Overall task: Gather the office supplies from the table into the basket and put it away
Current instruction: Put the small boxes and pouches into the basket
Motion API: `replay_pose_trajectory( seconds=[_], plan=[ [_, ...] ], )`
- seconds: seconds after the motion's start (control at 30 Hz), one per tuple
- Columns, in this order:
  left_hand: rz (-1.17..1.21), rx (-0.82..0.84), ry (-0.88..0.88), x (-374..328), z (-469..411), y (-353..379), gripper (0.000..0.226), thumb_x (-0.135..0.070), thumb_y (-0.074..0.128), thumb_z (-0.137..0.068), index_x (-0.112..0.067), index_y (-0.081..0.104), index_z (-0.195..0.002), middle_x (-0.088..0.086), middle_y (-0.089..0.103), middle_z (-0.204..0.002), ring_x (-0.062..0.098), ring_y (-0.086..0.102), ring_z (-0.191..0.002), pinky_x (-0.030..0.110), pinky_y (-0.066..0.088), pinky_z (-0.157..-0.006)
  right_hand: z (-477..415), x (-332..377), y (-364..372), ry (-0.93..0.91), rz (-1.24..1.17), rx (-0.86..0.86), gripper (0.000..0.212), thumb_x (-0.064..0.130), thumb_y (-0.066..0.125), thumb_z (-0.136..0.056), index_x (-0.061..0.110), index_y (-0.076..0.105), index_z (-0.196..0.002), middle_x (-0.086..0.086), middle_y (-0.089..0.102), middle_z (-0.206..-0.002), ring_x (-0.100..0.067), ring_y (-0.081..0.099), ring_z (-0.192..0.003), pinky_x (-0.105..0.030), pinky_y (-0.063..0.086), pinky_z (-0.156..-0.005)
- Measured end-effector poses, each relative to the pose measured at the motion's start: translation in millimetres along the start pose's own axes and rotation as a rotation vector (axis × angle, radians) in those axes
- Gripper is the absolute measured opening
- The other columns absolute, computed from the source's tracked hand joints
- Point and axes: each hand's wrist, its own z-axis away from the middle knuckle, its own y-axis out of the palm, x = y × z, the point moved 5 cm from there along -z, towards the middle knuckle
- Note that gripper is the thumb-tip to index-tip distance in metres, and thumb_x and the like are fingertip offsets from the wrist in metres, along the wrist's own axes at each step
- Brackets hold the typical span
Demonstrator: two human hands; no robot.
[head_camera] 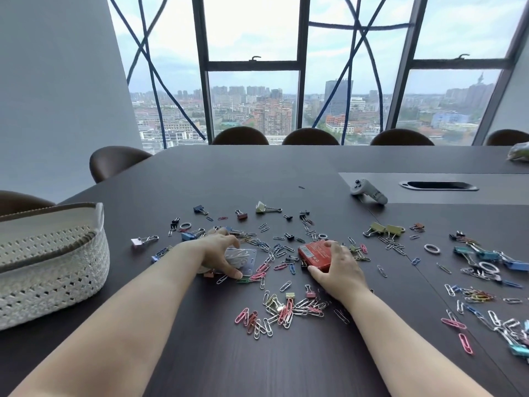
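A white woven basket [54,270] stands at the table's left edge. Coloured paper clips [274,310] and binder clips [383,229] lie scattered across the dark table [257,173]. My left hand [217,253] is closed around a clear plastic badge holder [246,257] with white cord in it. My right hand [340,267] grips a red box [313,252] flat on the table. More clips and white rings [432,249] are spread to the right.
A grey handheld controller [369,191] lies beyond the clips, beside a cable slot [438,185] in the table. Brown chairs [240,136] line the far edge and left side. A green wrapped item [519,151] sits at the far right.
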Motion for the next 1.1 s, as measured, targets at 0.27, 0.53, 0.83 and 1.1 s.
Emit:
replay_pose_trajectory(
  seconds=[0.27, 0.53, 0.83, 1.1],
  plan=[
    [0.06, 0.023, -0.063, -1, -3, -8, 0.088, -0.052, 0.081, -0.055, -0.017, 0.04, -0.124, 0.002, 0.04, -0.129, 0.02, 0.035, -0.122, 0.031, 0.033, -0.105, -2, 1, 0, -0.03, 0.021, -0.016, 0.07, 0.043, 0.061, -0.082, 0.018, 0.029, -0.138, -0.007, 0.039, -0.14, -0.023, 0.036, -0.131, -0.036, 0.03, -0.11],
    [0.093, -0.242, 0.058, -5, 18, -13, 0.075, -0.061, 0.075, -0.058, -0.012, 0.047, -0.108, 0.005, 0.045, -0.118, 0.023, 0.053, -0.102, 0.031, 0.042, -0.09, -2, 0, 1, -0.04, -0.006, -0.023, 0.07, 0.042, 0.063, -0.08, 0.019, 0.03, -0.137, -0.007, 0.041, -0.14, -0.023, 0.037, -0.131, -0.036, 0.03, -0.109],
    [0.106, -0.725, -0.052, -6, 84, -64, 0.066, -0.062, 0.059, -0.074, -0.009, 0.04, -0.109, 0.014, 0.066, -0.099, 0.033, 0.062, -0.092, 0.034, 0.041, -0.075, 8, 4, -13, -0.023, -0.154, -0.107, 0.083, 0.034, 0.079, -0.063, 0.027, 0.033, -0.131, -0.009, 0.058, -0.121, -0.029, 0.048, -0.113, -0.039, 0.041, -0.097],
    [0.285, -1.069, -0.098, 32, 175, -96, 0.059, -0.054, 0.038, -0.088, -0.001, 0.039, -0.112, 0.028, 0.063, -0.088, 0.044, 0.061, -0.082, 0.034, 0.031, -0.063, 15, 38, -31, -0.174, -0.194, -0.055, 0.078, 0.016, 0.082, -0.065, 0.02, 0.038, -0.129, -0.002, 0.055, -0.112, -0.022, 0.058, -0.097, -0.034, 0.049, -0.087]
  ],
)
